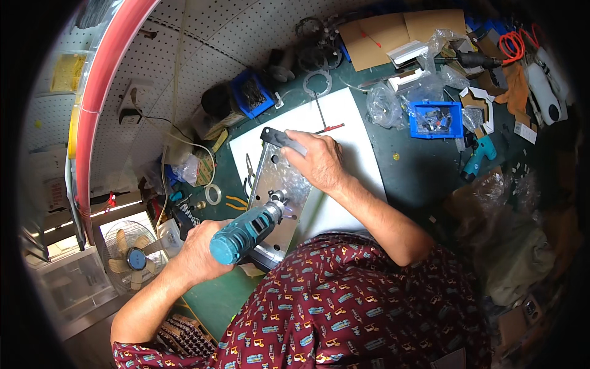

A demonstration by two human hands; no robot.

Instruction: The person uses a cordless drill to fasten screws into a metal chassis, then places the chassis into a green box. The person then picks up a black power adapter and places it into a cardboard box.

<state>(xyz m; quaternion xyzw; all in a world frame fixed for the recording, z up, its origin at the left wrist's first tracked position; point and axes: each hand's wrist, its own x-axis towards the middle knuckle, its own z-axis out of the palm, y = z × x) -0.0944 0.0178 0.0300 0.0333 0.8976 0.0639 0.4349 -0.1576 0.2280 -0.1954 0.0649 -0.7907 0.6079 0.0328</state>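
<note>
My left hand (201, 249) is closed around a teal power drill (243, 234), whose chuck points up and right over a shiny metal panel (273, 175) with round holes. Whether the drill's tip touches the panel I cannot tell. At the panel's far end, my right hand (319, 161) grips a dark grey flat bar (281, 139) with small holes near its tip. Beneath the panel lies a white sheet (350, 169). A screwdriver with a red handle (332, 128) rests just beyond my right hand. Black-handled pliers (249, 172) lie by the panel's left edge.
Blue bins hold small parts, one at the back (253, 93) and one on the right (435, 120). Near the right bin lies a second teal power tool (479, 157). A roll of tape (212, 195) and a fan (134, 255) are on the left. Cardboard (387, 37) lies behind.
</note>
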